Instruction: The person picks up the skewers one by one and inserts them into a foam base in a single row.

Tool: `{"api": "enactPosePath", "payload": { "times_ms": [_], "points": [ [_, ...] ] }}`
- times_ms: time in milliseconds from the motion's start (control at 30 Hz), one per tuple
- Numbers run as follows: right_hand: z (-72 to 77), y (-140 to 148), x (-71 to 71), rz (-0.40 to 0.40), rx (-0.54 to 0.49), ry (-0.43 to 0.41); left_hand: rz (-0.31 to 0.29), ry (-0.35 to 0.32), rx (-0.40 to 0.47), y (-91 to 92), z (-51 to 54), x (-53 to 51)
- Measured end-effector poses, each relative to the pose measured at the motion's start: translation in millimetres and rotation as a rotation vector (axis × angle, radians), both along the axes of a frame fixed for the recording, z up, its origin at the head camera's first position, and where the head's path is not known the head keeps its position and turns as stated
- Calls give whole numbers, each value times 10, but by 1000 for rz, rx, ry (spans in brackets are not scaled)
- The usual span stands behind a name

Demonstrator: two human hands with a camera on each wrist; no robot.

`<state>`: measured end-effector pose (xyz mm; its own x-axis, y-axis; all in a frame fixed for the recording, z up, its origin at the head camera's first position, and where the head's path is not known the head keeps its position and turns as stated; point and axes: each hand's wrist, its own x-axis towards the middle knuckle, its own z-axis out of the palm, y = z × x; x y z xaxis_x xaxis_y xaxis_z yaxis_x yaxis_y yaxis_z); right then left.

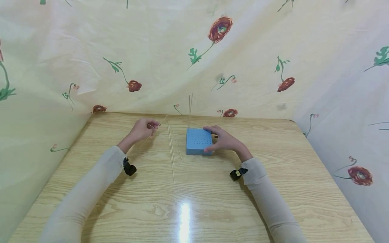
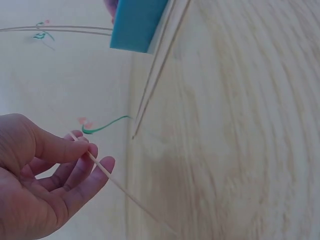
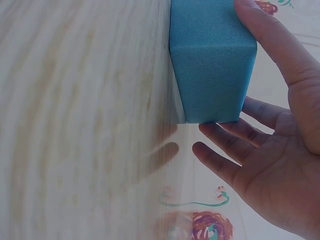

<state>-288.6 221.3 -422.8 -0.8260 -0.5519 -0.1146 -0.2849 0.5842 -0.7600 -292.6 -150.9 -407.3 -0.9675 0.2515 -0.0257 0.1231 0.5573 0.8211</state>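
Observation:
My left hand [image 1: 142, 130] pinches a thin wooden stick [image 2: 131, 196] between thumb and fingers, above the table to the left of the block. The stick slants, and one end pokes out past the thumb. My right hand [image 1: 224, 139] holds a blue foam block [image 1: 192, 141] at its right side, thumb at the front and fingers at the back. Rows of small holes dot the block's top. Two thin sticks [image 1: 189, 113] rise upright from its back left part. In the right wrist view the block [image 3: 215, 75] shows its plain sides, with fingertips touching it.
Several loose thin sticks [image 1: 171, 145] lie on the wooden table [image 1: 146, 209] between the left hand and the block. A flower-patterned cloth [image 1: 170, 50] hangs behind the table and along its sides. Each wrist wears a small black camera [image 1: 130, 168].

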Motion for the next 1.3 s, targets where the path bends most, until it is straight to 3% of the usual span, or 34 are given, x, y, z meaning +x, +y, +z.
{"api": "enactPosePath", "payload": {
  "times_ms": [367,533,700,1033,1300],
  "points": [
    [14,18,3,7,2,13,21,68,58,-18,76,33],
    [33,12,23,10,4,9,35,73,112,1,136,53],
    [37,10,29,11,6,7,51,120,208,50,220,57],
    [28,19,2,15,15,16,59,216,461,360,443,102],
    [15,22,-28,24,9,21,44,251,601,656,478,104]
  ]
}}
